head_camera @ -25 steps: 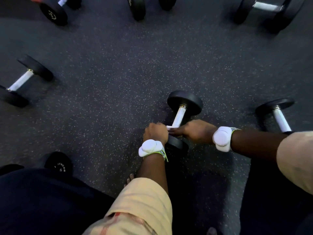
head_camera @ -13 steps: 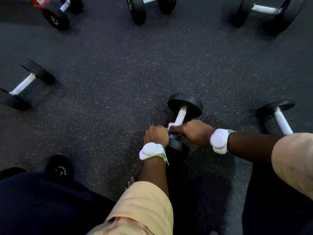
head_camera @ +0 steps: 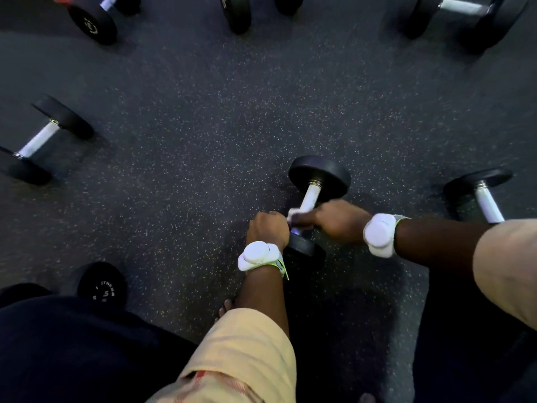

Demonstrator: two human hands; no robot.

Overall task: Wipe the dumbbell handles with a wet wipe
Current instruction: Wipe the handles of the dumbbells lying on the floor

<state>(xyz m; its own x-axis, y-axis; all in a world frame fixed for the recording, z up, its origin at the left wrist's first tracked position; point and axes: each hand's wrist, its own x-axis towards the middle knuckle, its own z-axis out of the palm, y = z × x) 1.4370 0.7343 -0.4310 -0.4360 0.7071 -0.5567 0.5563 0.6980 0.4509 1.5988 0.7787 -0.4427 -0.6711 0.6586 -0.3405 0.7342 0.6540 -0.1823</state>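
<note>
A dumbbell (head_camera: 319, 173) with black round heads and a white handle (head_camera: 311, 196) lies on the speckled dark floor, its far head pointing away from me. My left hand (head_camera: 268, 227) is curled round the near end of the handle, just above the near head (head_camera: 303, 246). My right hand (head_camera: 337, 219) grips a white wet wipe (head_camera: 293, 213) wrapped on the lower part of the handle. The upper half of the handle is bare. Both wrists wear white bands.
Other dumbbells lie around: one at the left (head_camera: 40, 139), one at the right (head_camera: 488, 200), three along the top edge (head_camera: 93, 23) (head_camera: 236, 13) (head_camera: 462, 8), and a black head marked 5 (head_camera: 102, 288) by my left knee. My legs fill the bottom corners.
Both hands stay on the same dumbbell. The wipe under my right hand has crept slightly up the handle; the view has wobbled a little.
</note>
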